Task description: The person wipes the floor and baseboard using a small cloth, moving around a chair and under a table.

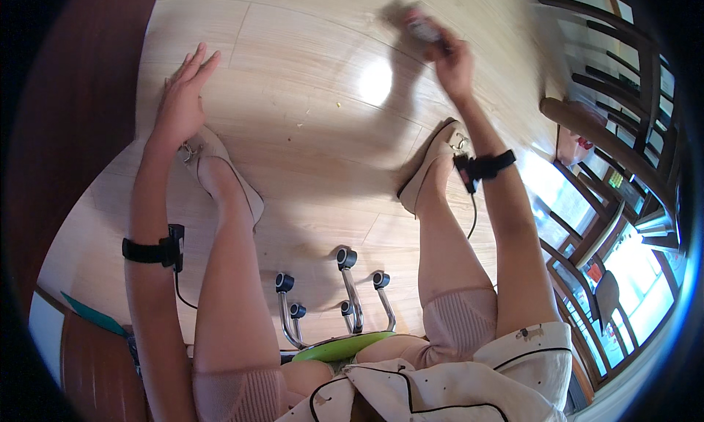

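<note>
My right hand is closed on a small object with a red end and a whitish-grey side, held low over the floor at the far middle. Motion blurs it, and I cannot make out its kind. My left hand is open at the far left, fingers stretched away from me and nothing in them. It hovers just past the toe of my left shoe, near a dark brown panel. Between the hands, small yellowish crumbs lie scattered on the pale wood floor.
I sit on a green stool with chrome legs and black casters. My right shoe rests on the floor. Dark wooden chairs stand along the right. Black straps with small devices and cables circle both forearms.
</note>
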Available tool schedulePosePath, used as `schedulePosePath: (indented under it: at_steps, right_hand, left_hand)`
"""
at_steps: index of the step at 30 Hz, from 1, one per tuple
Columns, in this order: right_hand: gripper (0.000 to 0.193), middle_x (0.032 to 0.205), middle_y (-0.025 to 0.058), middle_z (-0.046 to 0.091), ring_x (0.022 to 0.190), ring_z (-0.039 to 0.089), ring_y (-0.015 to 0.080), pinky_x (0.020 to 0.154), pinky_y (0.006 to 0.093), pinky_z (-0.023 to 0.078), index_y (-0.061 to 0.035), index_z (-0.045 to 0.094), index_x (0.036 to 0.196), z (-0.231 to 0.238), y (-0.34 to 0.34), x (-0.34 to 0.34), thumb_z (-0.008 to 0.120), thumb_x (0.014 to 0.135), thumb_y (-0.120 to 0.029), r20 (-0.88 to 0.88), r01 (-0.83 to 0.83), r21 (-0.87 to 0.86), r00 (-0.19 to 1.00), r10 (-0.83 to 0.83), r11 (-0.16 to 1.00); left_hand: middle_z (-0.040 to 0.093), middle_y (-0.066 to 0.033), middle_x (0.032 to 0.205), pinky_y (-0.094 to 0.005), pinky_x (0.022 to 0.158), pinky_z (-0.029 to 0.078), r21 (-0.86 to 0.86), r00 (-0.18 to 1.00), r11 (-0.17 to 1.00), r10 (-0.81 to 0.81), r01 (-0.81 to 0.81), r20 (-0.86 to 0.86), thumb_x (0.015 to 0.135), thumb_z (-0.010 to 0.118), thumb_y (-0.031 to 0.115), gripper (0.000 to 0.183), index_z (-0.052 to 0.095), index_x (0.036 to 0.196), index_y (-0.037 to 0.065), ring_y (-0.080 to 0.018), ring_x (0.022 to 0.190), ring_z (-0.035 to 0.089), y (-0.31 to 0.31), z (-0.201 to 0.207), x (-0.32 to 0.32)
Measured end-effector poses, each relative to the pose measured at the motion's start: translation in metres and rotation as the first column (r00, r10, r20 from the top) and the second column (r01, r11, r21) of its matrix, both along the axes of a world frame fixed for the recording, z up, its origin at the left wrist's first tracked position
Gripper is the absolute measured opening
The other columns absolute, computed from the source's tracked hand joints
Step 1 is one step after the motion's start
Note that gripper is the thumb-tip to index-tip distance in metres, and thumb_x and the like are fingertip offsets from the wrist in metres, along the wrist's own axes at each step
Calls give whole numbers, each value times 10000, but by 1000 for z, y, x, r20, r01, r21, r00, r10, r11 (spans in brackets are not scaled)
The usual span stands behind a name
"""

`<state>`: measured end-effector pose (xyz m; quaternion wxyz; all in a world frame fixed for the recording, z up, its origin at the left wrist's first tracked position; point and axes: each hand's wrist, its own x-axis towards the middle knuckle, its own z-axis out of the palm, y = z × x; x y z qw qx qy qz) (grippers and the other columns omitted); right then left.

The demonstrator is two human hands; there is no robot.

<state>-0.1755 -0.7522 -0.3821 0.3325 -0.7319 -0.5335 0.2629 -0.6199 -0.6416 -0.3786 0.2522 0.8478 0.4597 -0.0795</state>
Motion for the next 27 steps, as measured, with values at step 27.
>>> schedulePosePath:
  at_steps: [27]
  right_hand:
    - [269, 924, 196, 705, 849, 698, 337, 752, 407, 543, -19, 666, 1033, -40, -65, 148, 575, 785, -70, 357, 535, 199, 741, -569, 821]
  left_hand:
    - [181, -73, 1602, -390, 1187, 226, -75, 999, 997, 33, -33, 10, 749, 447, -207, 834, 360, 1487, 171, -303, 1467, 187, -1, 3, 0]
